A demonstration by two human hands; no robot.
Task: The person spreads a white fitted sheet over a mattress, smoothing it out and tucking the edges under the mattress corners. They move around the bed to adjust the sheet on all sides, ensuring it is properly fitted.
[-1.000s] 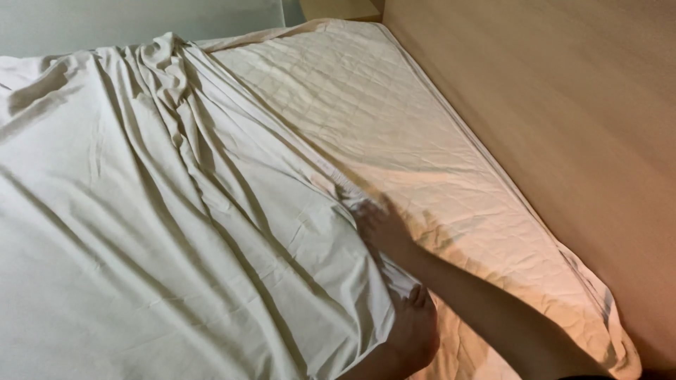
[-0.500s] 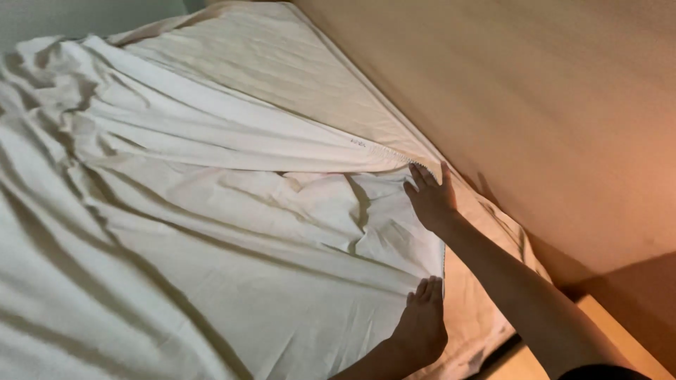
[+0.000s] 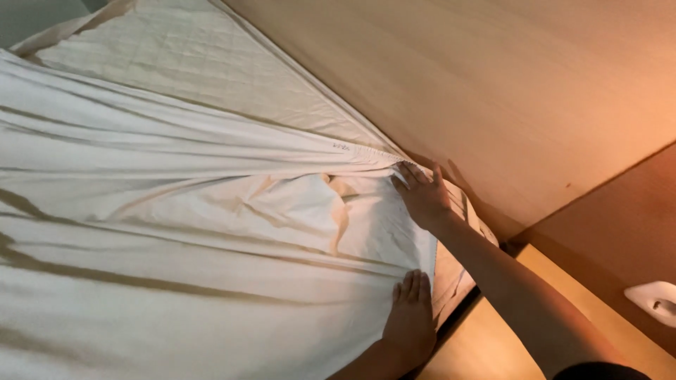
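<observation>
A cream bed sheet (image 3: 176, 246) lies in long folds over a quilted mattress (image 3: 211, 70). My right hand (image 3: 422, 197) is at the sheet's elastic hem by the mattress corner next to the wall. Its fingers grip the hem, and the folds run taut toward it. My left hand (image 3: 412, 320) rests flat on the sheet at the near edge of the mattress, fingers together and pressing down. The far part of the mattress is uncovered.
A light wooden wall panel (image 3: 493, 91) runs along the right side of the bed. A darker wooden panel (image 3: 620, 232) carries a white socket (image 3: 658, 302). A wooden surface (image 3: 479, 345) shows below the mattress edge.
My right hand has carried the sheet's hem outward to the mattress corner by the wall. My left hand now lies flat at the near edge, and the sheet is stretched tighter.
</observation>
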